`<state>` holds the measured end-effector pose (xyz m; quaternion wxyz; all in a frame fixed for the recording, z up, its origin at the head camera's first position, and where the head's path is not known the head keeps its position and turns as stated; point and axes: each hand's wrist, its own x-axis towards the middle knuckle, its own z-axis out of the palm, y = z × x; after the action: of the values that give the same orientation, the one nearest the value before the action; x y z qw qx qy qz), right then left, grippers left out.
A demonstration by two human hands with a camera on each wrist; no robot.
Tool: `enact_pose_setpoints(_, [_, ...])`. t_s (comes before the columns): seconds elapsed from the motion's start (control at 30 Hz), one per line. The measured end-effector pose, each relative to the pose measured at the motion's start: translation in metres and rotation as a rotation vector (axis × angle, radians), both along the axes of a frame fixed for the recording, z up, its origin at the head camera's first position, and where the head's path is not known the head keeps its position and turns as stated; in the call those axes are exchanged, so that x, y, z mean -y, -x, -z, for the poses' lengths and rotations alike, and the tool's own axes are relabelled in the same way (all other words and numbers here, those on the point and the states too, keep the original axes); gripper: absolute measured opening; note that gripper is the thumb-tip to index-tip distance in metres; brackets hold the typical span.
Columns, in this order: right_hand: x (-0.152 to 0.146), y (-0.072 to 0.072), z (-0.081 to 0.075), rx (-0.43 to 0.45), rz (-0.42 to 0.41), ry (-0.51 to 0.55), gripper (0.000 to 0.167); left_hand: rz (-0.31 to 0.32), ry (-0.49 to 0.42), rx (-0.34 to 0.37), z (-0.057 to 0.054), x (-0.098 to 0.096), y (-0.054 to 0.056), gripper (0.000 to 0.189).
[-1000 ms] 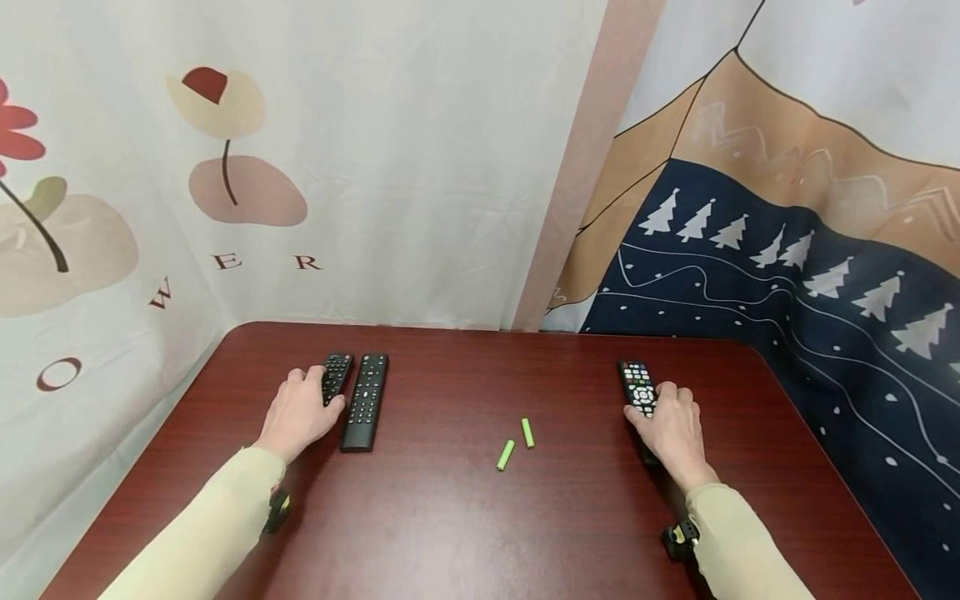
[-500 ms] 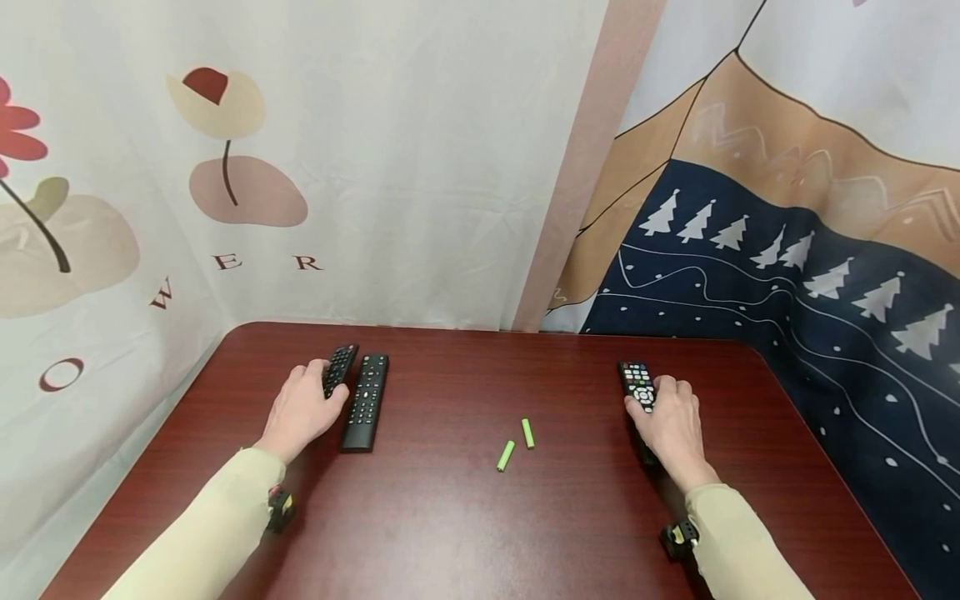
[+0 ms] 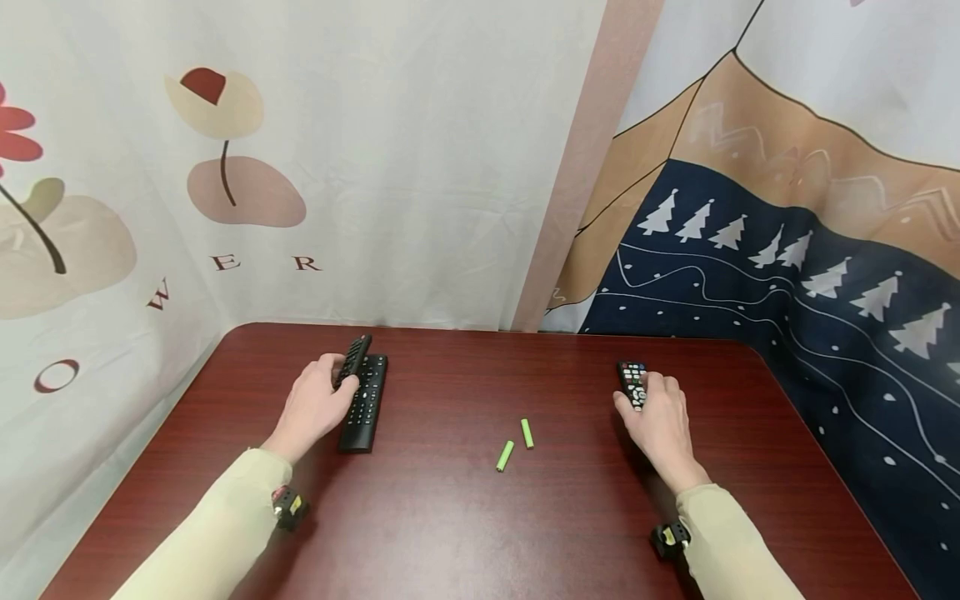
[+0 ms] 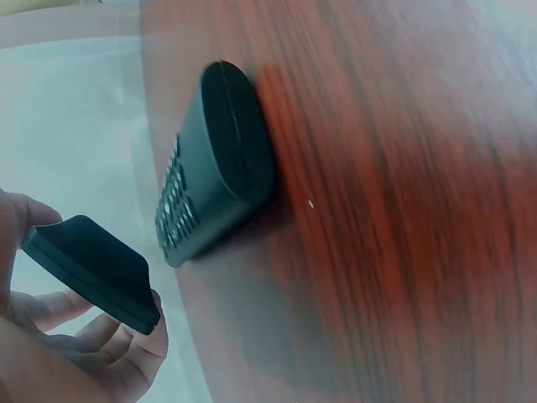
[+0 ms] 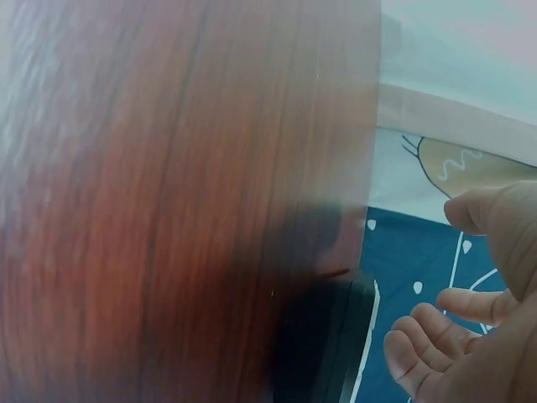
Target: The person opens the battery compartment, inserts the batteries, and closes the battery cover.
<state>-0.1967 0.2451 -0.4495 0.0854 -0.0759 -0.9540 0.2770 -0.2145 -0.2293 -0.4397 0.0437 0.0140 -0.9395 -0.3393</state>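
My left hand (image 3: pixel 311 408) grips a black remote control (image 3: pixel 355 354), thumb on one edge and fingers on the other. In the left wrist view that held remote (image 4: pixel 96 269) is raised off the table. Just to its right lies a longer black remote control (image 3: pixel 365 408). My right hand (image 3: pixel 660 429) is over a third remote control (image 3: pixel 631 379) with white and coloured buttons. The right wrist view shows this remote (image 5: pixel 327 336) on the table, with the right hand's fingers (image 5: pixel 419 344) spread loosely and apart from it.
Two small light green cylinders, likely batteries, lie mid-table: one nearer me (image 3: pixel 506 456), one farther back (image 3: pixel 527 433). The dark red wooden table (image 3: pixel 465 533) ends at a white curtain (image 3: pixel 420 208) and a navy patterned cloth (image 3: pixel 697 275).
My left hand has lifted its remote and carried it right, toward the longer remote. The right hand has loosened and shifted slightly left and up; its remote is on the table.
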Motion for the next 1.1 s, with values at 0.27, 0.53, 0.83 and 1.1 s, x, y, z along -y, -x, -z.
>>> enact_pose_setpoints(0.27, [0.012, -0.002, -0.003, -0.063, -0.026, 0.020, 0.052, 0.021, -0.106, 0.034, -0.005, -0.010, -0.001, 0.050])
enact_pose_setpoints(0.53, [0.022, -0.003, 0.001, -0.112, -0.048, 0.033, 0.047, 0.022, -0.158, 0.060, -0.005, -0.023, -0.002, 0.049])
enact_pose_setpoints(0.83, [0.034, -0.004, 0.005, -0.130, -0.083, 0.048, 0.047, 0.033, -0.242, 0.108, -0.007, -0.037, -0.004, 0.047])
enact_pose_setpoints(1.1, [0.046, -0.006, 0.006, -0.122, -0.119, 0.081, 0.044, 0.058, -0.382, 0.127, -0.007, -0.055, -0.003, 0.046])
